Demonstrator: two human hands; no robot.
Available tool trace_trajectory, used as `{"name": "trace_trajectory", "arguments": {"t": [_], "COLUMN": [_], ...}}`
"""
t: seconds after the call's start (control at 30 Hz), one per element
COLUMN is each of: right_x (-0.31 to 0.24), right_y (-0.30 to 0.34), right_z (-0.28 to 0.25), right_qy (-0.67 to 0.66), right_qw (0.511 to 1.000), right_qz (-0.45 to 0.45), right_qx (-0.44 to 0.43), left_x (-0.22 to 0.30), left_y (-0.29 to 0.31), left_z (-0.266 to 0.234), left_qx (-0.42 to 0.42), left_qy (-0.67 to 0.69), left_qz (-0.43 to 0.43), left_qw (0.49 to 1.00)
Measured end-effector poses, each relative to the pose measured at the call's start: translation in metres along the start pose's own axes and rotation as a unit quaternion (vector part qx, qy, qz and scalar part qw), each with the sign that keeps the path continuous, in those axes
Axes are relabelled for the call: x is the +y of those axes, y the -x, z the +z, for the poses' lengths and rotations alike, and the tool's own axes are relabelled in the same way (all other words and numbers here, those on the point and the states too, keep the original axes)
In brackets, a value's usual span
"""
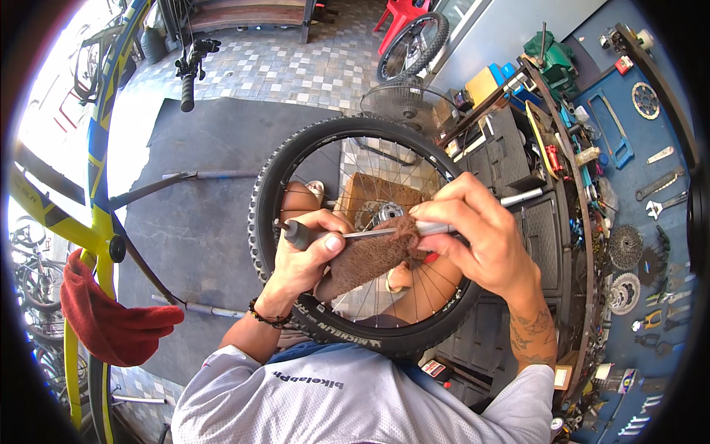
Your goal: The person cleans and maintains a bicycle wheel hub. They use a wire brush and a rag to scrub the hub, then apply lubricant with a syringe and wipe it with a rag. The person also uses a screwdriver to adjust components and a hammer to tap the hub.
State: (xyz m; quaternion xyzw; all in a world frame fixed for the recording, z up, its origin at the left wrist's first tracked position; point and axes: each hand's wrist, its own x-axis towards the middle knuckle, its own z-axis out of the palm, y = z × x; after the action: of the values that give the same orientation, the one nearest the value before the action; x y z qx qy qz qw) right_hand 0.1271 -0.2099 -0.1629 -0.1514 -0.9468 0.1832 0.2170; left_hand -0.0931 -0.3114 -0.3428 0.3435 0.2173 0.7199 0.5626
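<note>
Head view, nearest first: the left hand (305,248) is closed around the dark grey end of a slim metal rod (362,234), thumb pressed along it. The right hand (473,229) is clamped at the other side, fingers pinching a silver tube (521,197) in line with the rod; whether the two are one piece I cannot tell. Held from both sides, the rod probably stays steady across the lap. A brown cloth (370,260) is bunched round it at the right fingertips, perhaps to cushion or wipe the metal, and droops toward the left wrist.

Just below, a spoked wheel (390,213) lies under the hands, apparently propped by the legs. To the left, a red cloth (122,322) drapes over a yellow bike frame (92,237), likely within easy reach. Farther out, tools hang spread on a blue board (636,170), presumably so each is easily found; a fan (410,105) stands beyond the wheel.
</note>
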Motion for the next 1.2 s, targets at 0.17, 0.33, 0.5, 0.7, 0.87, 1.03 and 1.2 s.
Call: {"name": "trace_trajectory", "arguments": {"t": [0.17,0.33,0.5,0.7,0.87,1.03,1.2], "right_x": [-0.007,0.004,0.023,0.021,0.021,0.005,-0.003], "right_y": [0.001,0.018,0.045,0.097,0.139,0.125,0.085], "right_z": [0.004,0.012,0.063,0.188,0.167,0.087,0.042], "right_qy": [0.003,-0.014,-0.324,-0.205,-0.529,-0.634,-0.020], "right_qw": [1.000,0.999,0.903,0.942,0.749,0.577,0.994], "right_qz": [-0.001,0.012,0.137,0.257,0.359,0.351,0.066], "right_qx": [-0.019,-0.035,0.246,0.060,0.173,0.378,0.083], "left_x": [0.019,0.028,0.011,-0.018,-0.001,0.027,0.042], "left_y": [-0.012,-0.030,-0.042,-0.045,-0.042,-0.037,-0.028], "left_z": [0.024,0.038,0.035,0.013,-0.007,-0.011,0.008], "left_qx": [-0.063,-0.137,-0.026,0.063,0.062,-0.124,-0.215], "left_qy": [-0.171,-0.403,-0.176,0.032,-0.073,-0.323,-0.381], "left_qz": [0.129,0.256,0.148,0.097,0.171,0.230,0.095], "left_qw": [0.975,0.868,0.973,0.993,0.981,0.910,0.894]}}
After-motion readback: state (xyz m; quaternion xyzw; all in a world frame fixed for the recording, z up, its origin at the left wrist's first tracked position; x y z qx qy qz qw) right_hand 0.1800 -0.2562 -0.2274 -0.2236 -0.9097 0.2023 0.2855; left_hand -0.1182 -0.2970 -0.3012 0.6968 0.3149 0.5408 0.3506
